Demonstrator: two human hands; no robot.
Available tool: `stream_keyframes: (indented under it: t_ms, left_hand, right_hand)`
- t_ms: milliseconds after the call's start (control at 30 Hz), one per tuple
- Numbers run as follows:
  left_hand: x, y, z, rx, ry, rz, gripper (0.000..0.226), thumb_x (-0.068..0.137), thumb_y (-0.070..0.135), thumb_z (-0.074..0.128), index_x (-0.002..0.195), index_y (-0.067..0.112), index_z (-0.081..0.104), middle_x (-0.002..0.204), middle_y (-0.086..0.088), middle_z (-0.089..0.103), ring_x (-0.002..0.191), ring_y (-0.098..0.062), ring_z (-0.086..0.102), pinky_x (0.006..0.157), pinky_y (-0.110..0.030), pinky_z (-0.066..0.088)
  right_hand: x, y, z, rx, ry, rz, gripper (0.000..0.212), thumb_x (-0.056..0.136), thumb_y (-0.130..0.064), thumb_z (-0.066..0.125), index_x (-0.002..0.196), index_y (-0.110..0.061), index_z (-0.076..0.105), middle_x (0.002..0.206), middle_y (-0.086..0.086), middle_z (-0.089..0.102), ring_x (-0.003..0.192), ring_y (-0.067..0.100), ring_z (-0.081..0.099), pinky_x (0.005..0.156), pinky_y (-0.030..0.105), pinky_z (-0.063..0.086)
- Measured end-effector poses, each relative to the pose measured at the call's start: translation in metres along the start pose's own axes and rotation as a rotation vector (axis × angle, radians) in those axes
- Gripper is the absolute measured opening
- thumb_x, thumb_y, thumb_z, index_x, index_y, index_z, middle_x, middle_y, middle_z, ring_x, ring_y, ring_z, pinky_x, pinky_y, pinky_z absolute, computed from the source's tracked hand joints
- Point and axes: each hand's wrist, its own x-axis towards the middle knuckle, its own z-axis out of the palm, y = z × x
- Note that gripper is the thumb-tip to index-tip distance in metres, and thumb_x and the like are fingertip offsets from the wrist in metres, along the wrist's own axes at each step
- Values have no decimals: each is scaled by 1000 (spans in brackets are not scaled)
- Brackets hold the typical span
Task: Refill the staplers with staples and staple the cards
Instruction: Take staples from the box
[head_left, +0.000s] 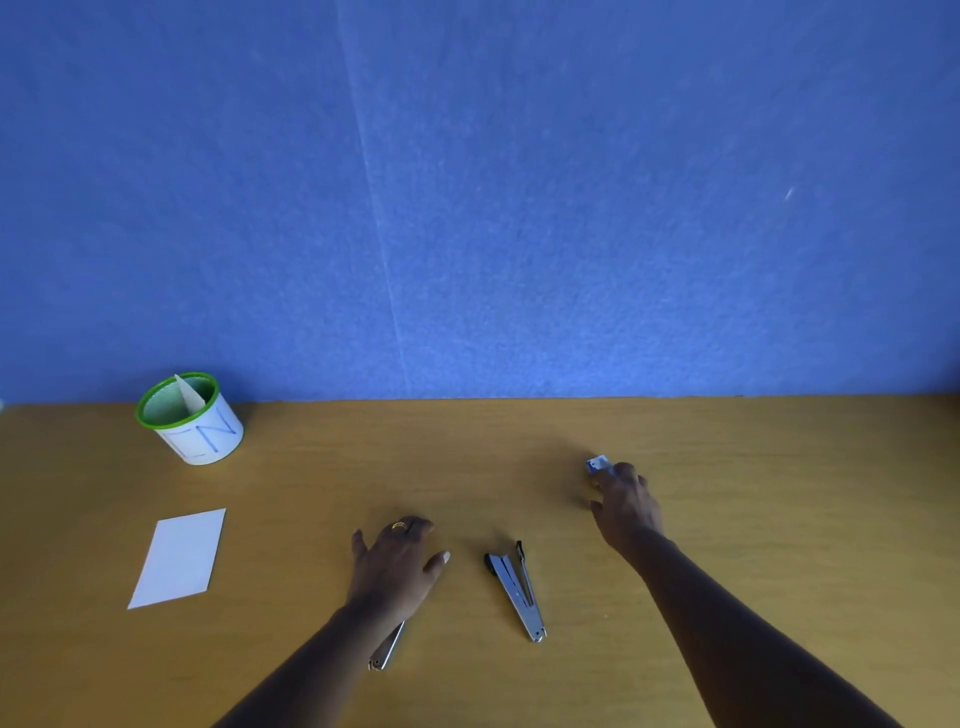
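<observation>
A silver stapler (516, 590) lies swung open on the wooden table (311, 467), between my hands. A second stapler (387, 649) lies under my left wrist, with only its near end showing. My left hand (397, 564) rests over that stapler, fingers curled loosely down toward the table. Farther back on the right, my right hand (626, 506) reaches out and its fingertips pinch a small blue and white staple box (597, 463). A white card (179, 558) lies flat at the left.
A white cup with a green rim (191, 421) stands at the back left with another card sticking up inside it. A blue wall (467, 208) rises right behind the table's far edge.
</observation>
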Motion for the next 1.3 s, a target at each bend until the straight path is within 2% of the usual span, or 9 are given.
stream_keyframes:
  t_ms: [233,400,500,567,633,833,1033,1200,1300]
  left_hand:
    - [-10,-2,-6,-52,5,16,46,96,45,36,137,23,39,144,8,40,132,-9,38,117,-45,6]
    - [-20,-3,-18,-148,63,-2,39,96,40,41,128,21,50,136,7,49,129,-7,42,117,-43,-6]
    - [-28,-2,-25,-357,118,-6,36,94,35,47,124,15,55,133,2,53,126,-13,45,118,-37,10]
    - [-35,-1,-28,-532,164,-6,36,93,31,53,123,11,57,131,-2,55,123,-18,47,106,-27,31]
    - [-44,0,-31,-669,187,-17,36,91,30,56,121,10,58,127,-2,58,119,-17,51,90,-19,36]
    - [-70,1,-34,-1299,129,-199,13,88,11,61,100,8,61,104,-11,66,86,-19,63,74,-33,57]
    - [-91,-12,-37,-1568,158,-277,15,76,-5,70,89,-5,61,85,-20,66,70,-27,66,53,-19,56]
    - [-99,-20,-37,-1669,206,-305,12,75,-8,70,79,-2,60,85,-23,66,73,-28,67,57,-21,58]
    - [-102,-24,-37,-1731,212,-312,10,76,-7,69,78,-3,60,80,-19,66,60,-19,69,59,-22,59]
  right_hand:
    - [-28,-18,8,63,43,-79,40,92,5,35,126,-10,52,123,15,49,108,28,48,81,31,45]
    - [-54,-48,3,292,35,-90,27,89,4,47,114,-5,53,110,16,59,92,24,56,66,26,42]
    - [-76,-67,0,456,9,-109,22,83,-2,60,100,-10,49,100,14,63,87,25,59,69,32,47]
    - [-91,-80,0,560,-6,-126,29,78,-4,66,93,-16,45,98,11,63,88,25,61,74,33,50]
    - [-106,-91,1,615,9,-173,33,74,-1,66,92,-17,43,97,9,63,91,25,63,78,30,50]
    - [-139,-117,4,663,35,-305,41,72,1,68,107,-5,49,96,-1,56,91,14,58,74,13,43]
    - [-161,-132,-1,716,66,-349,45,74,1,67,114,-7,48,101,-4,56,91,7,56,74,2,42]
    - [-173,-141,-7,754,72,-379,45,76,-4,69,116,-7,50,102,-6,55,96,7,57,83,9,45]
    - [-176,-143,-7,802,61,-349,45,77,-9,72,117,-8,53,104,-5,56,97,9,58,82,13,48]
